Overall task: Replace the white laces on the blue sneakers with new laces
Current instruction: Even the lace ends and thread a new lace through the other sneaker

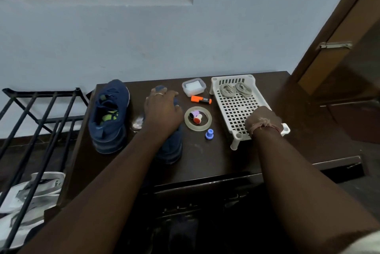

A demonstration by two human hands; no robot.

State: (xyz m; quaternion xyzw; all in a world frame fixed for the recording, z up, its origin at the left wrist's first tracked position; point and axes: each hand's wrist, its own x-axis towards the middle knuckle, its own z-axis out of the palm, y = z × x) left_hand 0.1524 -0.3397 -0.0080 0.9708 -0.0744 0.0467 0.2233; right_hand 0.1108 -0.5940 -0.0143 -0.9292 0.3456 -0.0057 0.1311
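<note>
Two dark blue sneakers stand on the dark wooden table [205, 157]. The left sneaker [109, 114] stands free, its opening facing me. My left hand [162, 109] lies over the top of the right sneaker [171, 146], with the fingers curled down around its upper. Two coiled beige laces [227, 90] [243, 89] lie at the far end of the white perforated tray [232, 107]. My right hand [263, 120] rests on the tray's near right corner, and its fingers are hidden behind the back of the hand.
A small pale heap [137, 122] lies between the sneakers, too blurred to identify. Between sneaker and tray sit a clear lidded box [194, 86], an orange marker [201, 99], a tape roll [197, 128] ringing two small caps, and a blue cap [209, 134]. A black metal rack [41, 114] stands to the left.
</note>
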